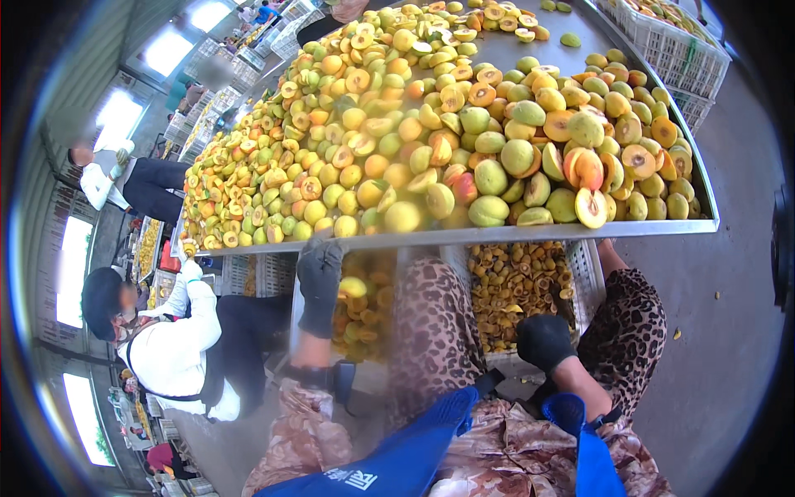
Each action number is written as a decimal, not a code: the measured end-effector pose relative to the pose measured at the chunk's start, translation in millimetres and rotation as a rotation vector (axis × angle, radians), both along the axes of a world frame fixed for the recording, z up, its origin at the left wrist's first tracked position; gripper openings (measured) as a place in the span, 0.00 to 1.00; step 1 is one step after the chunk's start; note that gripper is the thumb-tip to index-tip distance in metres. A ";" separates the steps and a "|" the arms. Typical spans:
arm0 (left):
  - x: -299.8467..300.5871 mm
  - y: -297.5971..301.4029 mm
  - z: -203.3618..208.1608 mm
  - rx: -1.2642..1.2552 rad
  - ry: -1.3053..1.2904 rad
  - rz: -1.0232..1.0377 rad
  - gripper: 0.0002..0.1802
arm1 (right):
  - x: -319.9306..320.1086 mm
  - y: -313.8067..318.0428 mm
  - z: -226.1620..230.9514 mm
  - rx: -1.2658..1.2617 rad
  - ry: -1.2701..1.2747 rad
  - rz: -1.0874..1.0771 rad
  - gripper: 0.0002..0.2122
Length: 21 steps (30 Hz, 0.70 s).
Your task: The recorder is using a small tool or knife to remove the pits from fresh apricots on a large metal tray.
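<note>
A metal-rimmed table (497,238) in front of me is heaped with yellow-green apricots (489,178), many cut into halves with the stones showing. At its near rim is my left hand (319,277) in a dark glove; its fingers are blurred and I cannot see whether they hold anything. Just right of that hand, a bright yellow apricot piece (352,287) shows above a crate of cut fruit (356,327). My right hand (544,342), black-gloved, is closed in a fist over the near side of another crate (586,273) holding small brownish-orange pieces. What this fist grips is hidden.
My legs in leopard-print trousers (439,315) flank the right crate. On my left sits a co-worker in white (170,360), with another person (108,178) farther back. Stacked white crates (687,74) stand beyond the table's right corner. Fruit scraps (677,334) lie on the floor.
</note>
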State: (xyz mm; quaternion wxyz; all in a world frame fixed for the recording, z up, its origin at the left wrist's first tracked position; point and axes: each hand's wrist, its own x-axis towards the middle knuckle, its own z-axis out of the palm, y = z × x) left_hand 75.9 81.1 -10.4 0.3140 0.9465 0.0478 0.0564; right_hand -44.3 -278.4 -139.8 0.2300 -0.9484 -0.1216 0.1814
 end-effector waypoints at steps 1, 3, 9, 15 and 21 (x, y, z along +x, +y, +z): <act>22.1 4.7 -6.4 -0.030 -0.207 -0.035 0.15 | 4.4 1.3 -7.0 0.033 -0.055 -0.001 0.08; 64.0 7.3 -16.5 0.162 -0.556 -0.155 0.11 | 10.0 5.5 -17.6 0.366 -0.188 -0.124 0.09; 257.3 -24.1 -40.1 0.322 -0.635 -0.158 0.27 | 10.7 14.6 -27.0 0.168 -0.104 -0.109 0.07; 308.6 -35.5 -60.7 0.574 -0.186 -0.418 0.28 | 14.1 9.5 -23.5 0.195 -0.028 -0.090 0.07; 234.3 -4.7 -45.4 0.310 -0.253 -0.383 0.26 | 19.5 15.0 -11.2 0.210 -0.029 -0.089 0.09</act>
